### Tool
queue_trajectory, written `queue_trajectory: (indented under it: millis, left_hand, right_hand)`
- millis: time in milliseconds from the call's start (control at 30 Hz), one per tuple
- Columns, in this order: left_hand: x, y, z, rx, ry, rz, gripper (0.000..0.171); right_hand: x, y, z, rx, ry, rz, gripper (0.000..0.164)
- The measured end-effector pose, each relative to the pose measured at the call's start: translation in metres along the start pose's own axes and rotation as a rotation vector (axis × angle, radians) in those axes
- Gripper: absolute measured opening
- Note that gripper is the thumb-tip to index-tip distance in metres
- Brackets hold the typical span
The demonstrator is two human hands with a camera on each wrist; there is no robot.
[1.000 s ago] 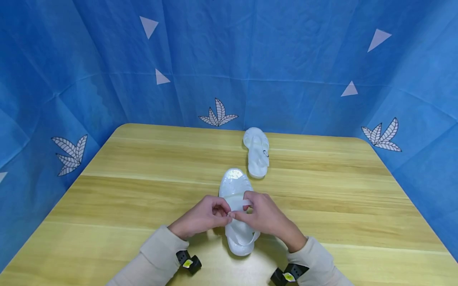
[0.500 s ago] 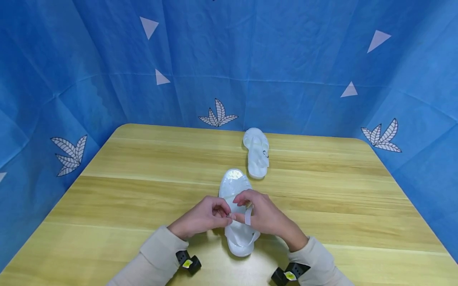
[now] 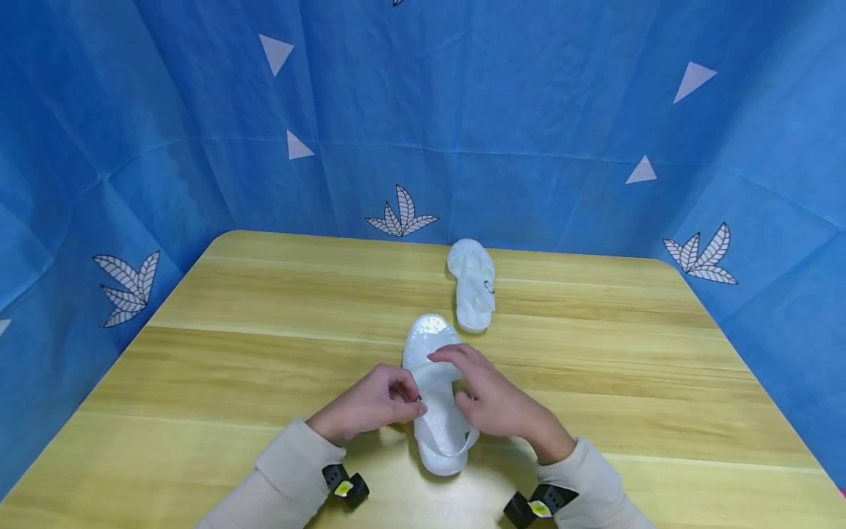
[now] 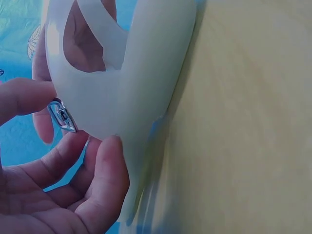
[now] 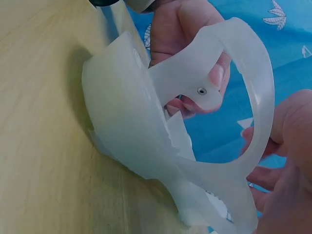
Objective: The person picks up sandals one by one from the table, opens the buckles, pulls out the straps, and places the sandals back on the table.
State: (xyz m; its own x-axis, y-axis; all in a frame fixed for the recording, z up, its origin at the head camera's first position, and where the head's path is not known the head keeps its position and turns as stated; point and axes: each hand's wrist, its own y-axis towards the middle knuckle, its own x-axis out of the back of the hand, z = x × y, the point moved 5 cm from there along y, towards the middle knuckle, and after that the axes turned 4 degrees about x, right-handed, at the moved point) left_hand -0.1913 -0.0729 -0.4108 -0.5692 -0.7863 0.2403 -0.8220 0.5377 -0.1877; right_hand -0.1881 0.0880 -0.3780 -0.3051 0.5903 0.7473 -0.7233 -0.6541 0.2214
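A white sandal [image 3: 441,419] lies toe away in front of me, between both hands. My left hand [image 3: 377,400] pinches it at its left side, by a small metal buckle [image 4: 62,115] on the strap. In the right wrist view, the left fingers show behind a strap end [image 5: 195,92] that carries a metal stud. My right hand [image 3: 492,393] hovers over the sandal's right side, index finger stretched across the upper strap and thumb apart from it, pinching nothing. In the right wrist view, its fingers [image 5: 265,178] are beside the looped strap [image 5: 263,92].
A second white sandal [image 3: 474,294], with its own side buckle, lies farther back on the wooden table [image 3: 264,308]. Blue cloth [image 3: 423,95] with leaf and triangle prints hangs behind the table and along its sides.
My right hand has let go of the white strap it was bending and opened, moving slightly right and away from the left fingertips. The left hand keeps its pinch at the buckle.
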Motion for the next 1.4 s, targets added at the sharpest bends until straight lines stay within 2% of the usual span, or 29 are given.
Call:
queue_trajectory:
  millis: [100, 200, 400, 500, 700, 833, 933, 1100, 1233, 1400]
  left_hand:
    - [0.0, -0.001, 0.002, 0.021, -0.008, -0.007, 0.018]
    - [0.0, -0.002, 0.004, 0.039, -0.016, -0.013, 0.019]
    - [-0.002, -0.003, 0.006, 0.055, -0.038, -0.03, 0.022]
    - [-0.003, -0.005, 0.009, 0.077, -0.08, -0.047, 0.023]
    - [-0.006, -0.01, 0.018, 0.115, -0.196, -0.144, 0.034]
    - [-0.009, -0.019, 0.02, 0.124, -0.309, -0.192, 0.044]
    - [-0.013, -0.028, 0.019, 0.113, -0.393, -0.191, 0.047]
    - [-0.022, -0.037, 0.016, 0.077, -0.498, -0.171, 0.051]
    - [-0.027, -0.041, 0.015, 0.067, -0.529, -0.173, 0.05]
    - [-0.029, -0.044, 0.011, 0.071, -0.557, -0.18, 0.052]
  right_hand:
    - [0.0, -0.001, -0.002, -0.01, -0.011, -0.026, 0.04]
    - [-0.001, -0.004, -0.005, -0.036, -0.002, -0.045, 0.035]
    - [0.0, -0.016, -0.018, -0.168, 0.052, -0.119, 0.038]
    - [-0.001, -0.023, -0.023, -0.229, 0.066, -0.126, 0.043]
    - [-0.01, -0.037, -0.023, -0.31, 0.195, -0.1, 0.049]
    - [-0.017, -0.046, -0.014, -0.307, 0.306, -0.069, 0.049]
    - [-0.022, -0.052, -0.006, -0.299, 0.358, -0.034, 0.049]
    - [-0.024, -0.055, 0.003, -0.3, 0.32, -0.042, 0.045]
    - [-0.023, -0.053, 0.006, -0.29, 0.284, -0.074, 0.042]
    - [-0.022, -0.05, 0.01, -0.276, 0.306, -0.098, 0.041]
